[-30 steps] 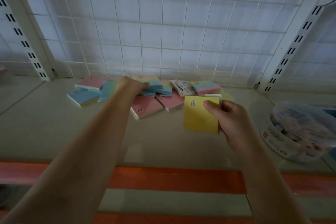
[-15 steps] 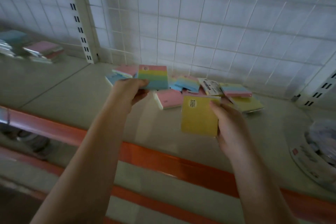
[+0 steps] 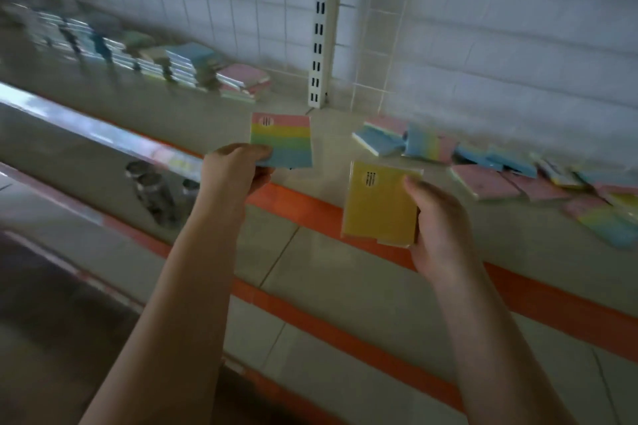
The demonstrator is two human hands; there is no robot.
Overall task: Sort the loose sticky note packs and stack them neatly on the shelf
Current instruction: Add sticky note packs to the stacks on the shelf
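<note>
Rainbow-striped square sticky note pack (image 3: 281, 141) (pink, yellow, green, blue bands, round printed label in its top-left corner) is in the left hand (image 3: 234, 171), thumb on top and fingers curled under its lower-left corner, held in the air above the pale shelf board (image 3: 221, 114). Plain yellow rectangular sticky note pack (image 3: 378, 202), clear-wrapped with the same round label, is gripped by the right hand (image 3: 436, 228): thumb on its face at the right edge, fingers wrapped behind. It sits at 4 o'clock of the rainbow pack, apart from it, over the shelf's orange front lip (image 3: 310, 209).

No bins or trays visible. Storage is the open shelf only.

Loose heap of pink, blue and rainbow packs (image 3: 483, 162) lies flat at 3 o'clock of the hands, some overlapping, running out to the right frame edge. Blurred row of stacked pastel packs (image 3: 193, 71) sits at 10 to 11 o'clock, next bay over, with a pink-topped stack at its right end.

White slotted upright post (image 3: 321, 28) at 12 o'clock splits the two bays; white wire-grid back panel (image 3: 483, 28) closes the rear. Bare board shows between the post foot and the stacked row, and between the rainbow pack and the heap. A second orange-edged shelf (image 3: 345, 286) runs below the forearms.
</note>
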